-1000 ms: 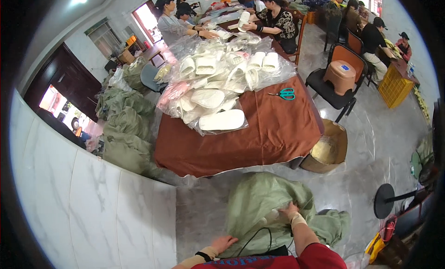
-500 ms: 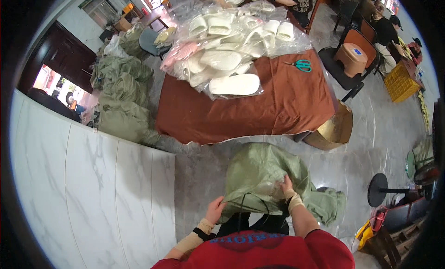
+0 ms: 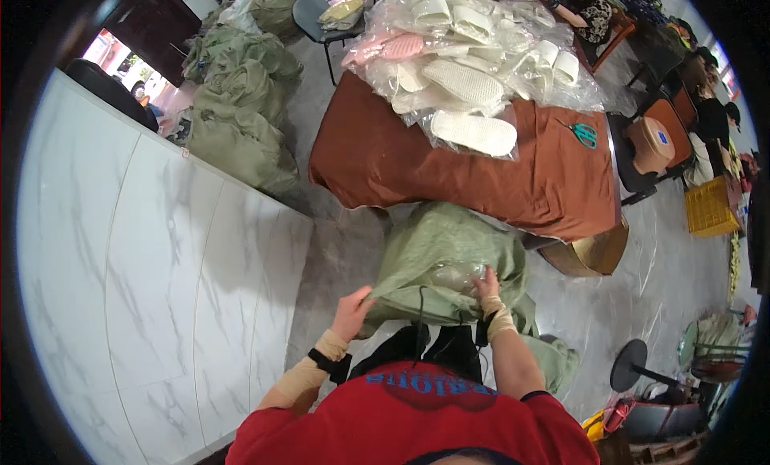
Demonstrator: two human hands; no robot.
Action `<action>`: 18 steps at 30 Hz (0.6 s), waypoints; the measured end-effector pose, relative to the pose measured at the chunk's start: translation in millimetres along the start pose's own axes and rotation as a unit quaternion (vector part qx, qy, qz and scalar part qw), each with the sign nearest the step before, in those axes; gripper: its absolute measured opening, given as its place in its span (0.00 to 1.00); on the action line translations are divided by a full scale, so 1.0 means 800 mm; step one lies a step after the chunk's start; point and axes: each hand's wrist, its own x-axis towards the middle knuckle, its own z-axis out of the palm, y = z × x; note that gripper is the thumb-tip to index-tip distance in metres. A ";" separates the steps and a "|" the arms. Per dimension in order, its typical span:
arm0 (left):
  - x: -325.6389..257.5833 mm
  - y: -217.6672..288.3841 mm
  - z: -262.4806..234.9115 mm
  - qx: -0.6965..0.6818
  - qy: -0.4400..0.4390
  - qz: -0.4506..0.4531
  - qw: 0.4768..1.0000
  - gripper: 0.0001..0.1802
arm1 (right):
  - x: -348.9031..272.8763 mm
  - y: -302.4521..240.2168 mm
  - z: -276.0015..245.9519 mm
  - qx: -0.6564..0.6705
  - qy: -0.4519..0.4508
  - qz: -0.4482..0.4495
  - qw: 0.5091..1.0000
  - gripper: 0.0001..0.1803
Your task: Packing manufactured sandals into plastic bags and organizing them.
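Note:
A large green woven sack (image 3: 425, 244) stands before me, between my body and the table, its mouth turned toward me. My left hand (image 3: 351, 313) pinches the left part of its rim and pulls it outward. My right hand (image 3: 487, 287) is closed at the right side of the mouth, its fingertips partly hidden among the folds. Clear plastic wrapping (image 3: 455, 277) shows inside the mouth, right beside that hand; what it wraps cannot be made out. More green sack material (image 3: 553, 361) lies on the floor to the right.
Plastic-wrapped white slippers (image 3: 473, 135) and a pink pair (image 3: 393, 48) are heaped on a brown-covered table (image 3: 385, 164), with teal-handled scissors (image 3: 584, 135). A cardboard box (image 3: 593, 252) stands by its right corner. Full green sacks (image 3: 241, 140) line the left, behind a marbled white partition (image 3: 160, 281).
The view has turned, so the table sits farther right and higher. Both hands have stayed at the sack's mouth, which gapes more, with more clear plastic showing.

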 end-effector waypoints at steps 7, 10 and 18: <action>0.019 -0.088 -0.069 0.092 0.041 -0.136 0.986 0.15 | 0.051 -0.118 0.098 -0.057 -0.115 -0.044 0.991 0.32; 0.004 -0.088 -0.066 0.068 0.070 -0.201 0.975 0.21 | 0.050 -0.156 0.101 -0.010 -0.175 -0.059 0.983 0.30; -0.006 -0.100 -0.076 0.048 0.269 -0.236 0.932 0.23 | -0.010 -0.234 0.013 -0.010 -0.269 -0.182 0.946 0.26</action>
